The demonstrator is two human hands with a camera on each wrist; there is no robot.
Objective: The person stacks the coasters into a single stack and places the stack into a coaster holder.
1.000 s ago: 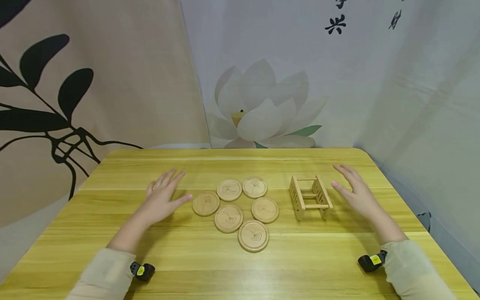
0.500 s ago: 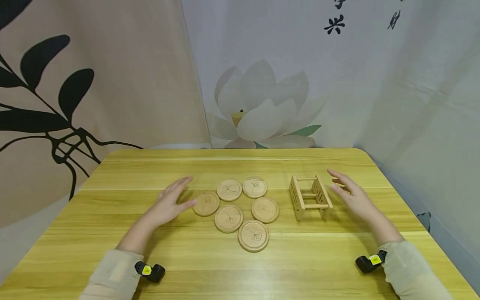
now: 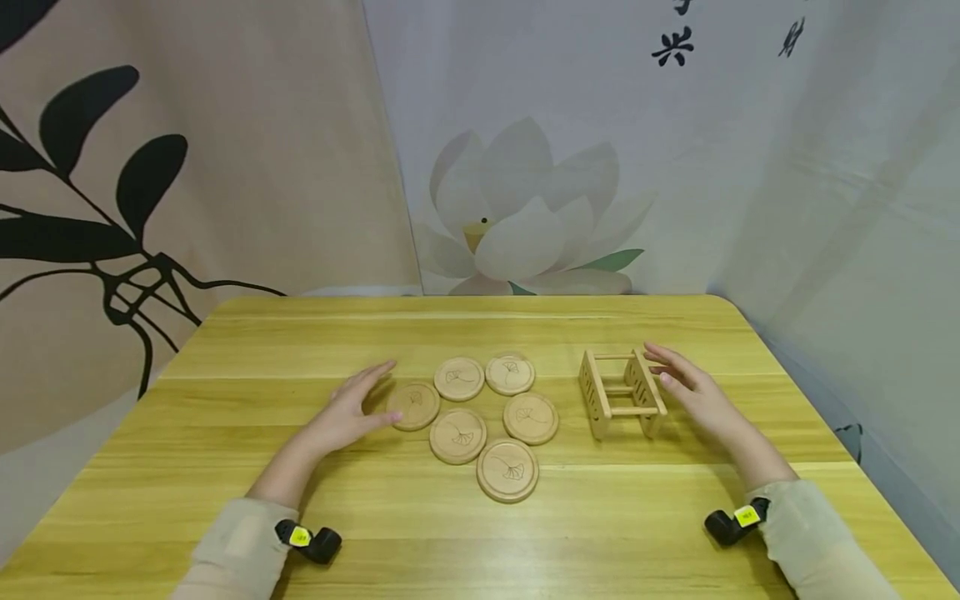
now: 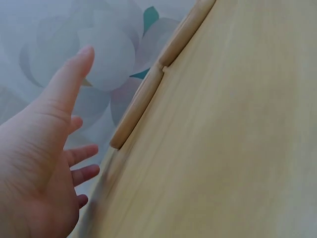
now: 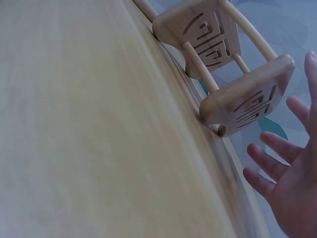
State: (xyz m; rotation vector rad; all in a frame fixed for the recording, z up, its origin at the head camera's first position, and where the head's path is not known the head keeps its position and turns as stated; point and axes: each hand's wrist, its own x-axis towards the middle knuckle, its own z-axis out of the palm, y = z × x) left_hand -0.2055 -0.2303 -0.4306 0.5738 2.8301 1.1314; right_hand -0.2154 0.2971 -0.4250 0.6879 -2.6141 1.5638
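Several round wooden coasters, each with a leaf engraved on top, lie flat in a loose cluster mid-table. At the leftmost coaster (image 3: pixel 414 407), my left hand (image 3: pixel 349 417) has its thumb tip over the near-left rim and its other fingers behind, spread. The left wrist view shows that left hand (image 4: pixel 44 153) with fingers apart, beside two coaster edges. A small wooden rack (image 3: pixel 596 398) with cut-out side panels and dowel bars stands to the right. Close by its right panel (image 5: pixel 252 101), my right hand (image 3: pixel 693 396) has loosely bent fingers, with nothing in its grasp.
Other coasters (image 3: pixel 459 379) lie right of the leftmost one, the nearest coaster (image 3: pixel 507 471) toward the front. The wooden table (image 3: pixel 637 533) has a rounded far edge, with a printed cloth backdrop (image 3: pixel 525 167) behind it. Each wrist carries a small black camera (image 3: pixel 307 540).
My left hand has moved right, up to the leftmost coaster. My right hand has moved left, close to the rack's right panel. Coasters and rack stay where they were.
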